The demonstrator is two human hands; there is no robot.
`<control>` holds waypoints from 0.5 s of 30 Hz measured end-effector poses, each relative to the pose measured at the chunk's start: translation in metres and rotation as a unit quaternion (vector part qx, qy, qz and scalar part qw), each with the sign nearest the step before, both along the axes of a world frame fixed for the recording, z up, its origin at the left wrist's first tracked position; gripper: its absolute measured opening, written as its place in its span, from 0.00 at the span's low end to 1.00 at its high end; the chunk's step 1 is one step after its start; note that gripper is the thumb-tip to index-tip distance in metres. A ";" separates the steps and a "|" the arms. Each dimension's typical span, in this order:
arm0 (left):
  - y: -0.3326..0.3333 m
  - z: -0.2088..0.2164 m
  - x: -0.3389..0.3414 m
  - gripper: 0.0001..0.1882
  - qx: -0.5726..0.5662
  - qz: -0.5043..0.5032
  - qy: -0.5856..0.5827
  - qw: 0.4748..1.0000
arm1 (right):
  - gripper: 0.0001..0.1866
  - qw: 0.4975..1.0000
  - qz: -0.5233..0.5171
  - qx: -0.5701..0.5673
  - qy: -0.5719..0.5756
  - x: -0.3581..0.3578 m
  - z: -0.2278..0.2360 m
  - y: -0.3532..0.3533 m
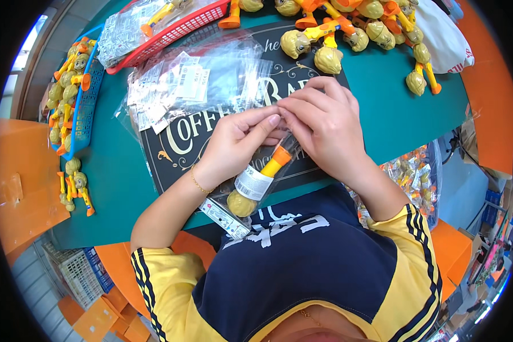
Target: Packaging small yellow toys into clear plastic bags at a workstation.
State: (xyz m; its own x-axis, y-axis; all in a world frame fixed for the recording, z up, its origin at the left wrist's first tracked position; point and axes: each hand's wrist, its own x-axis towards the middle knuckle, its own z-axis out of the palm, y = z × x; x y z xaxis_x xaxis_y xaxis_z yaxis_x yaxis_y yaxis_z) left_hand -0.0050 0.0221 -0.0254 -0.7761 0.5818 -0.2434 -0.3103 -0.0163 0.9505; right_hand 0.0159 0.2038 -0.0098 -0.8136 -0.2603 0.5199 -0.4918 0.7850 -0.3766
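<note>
Close to my chest hangs a clear plastic bag [288, 140] with a yellow-haired toy figure [272, 165] inside, its round head down and its orange foot up. A white label with a barcode [253, 183] lies round its middle. My left hand [236, 139] is closed, thumb and forefinger pinching the bag's upper end. Right against it, my right hand [328, 122] pinches the same end with bent fingers. The fingertips meet and partly hide the plastic there. Beside the toy's head, a printed white strip [225, 219] shows below my left wrist.
A pile of flat clear bags with labels [194, 80] lies on the black printed mat [176, 165]. Behind it stands a red basket [179, 35] of bags. A blue basket [88, 117] of toy figures is at left. More loose figures [328, 60] lie at the far right.
</note>
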 end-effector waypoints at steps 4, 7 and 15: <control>0.001 -0.001 0.001 0.16 -0.015 -0.024 0.032 0.999 | 0.06 1.000 -0.010 0.005 -0.017 -0.003 -0.002 0.004; -0.001 0.003 0.002 0.17 0.004 -0.020 -0.003 1.000 | 0.05 0.996 -0.077 -0.022 -0.026 -0.009 -0.006 0.023; 0.002 0.007 0.001 0.17 0.001 0.002 0.001 1.000 | 0.07 0.996 -0.033 -0.082 -0.020 0.018 0.022 0.058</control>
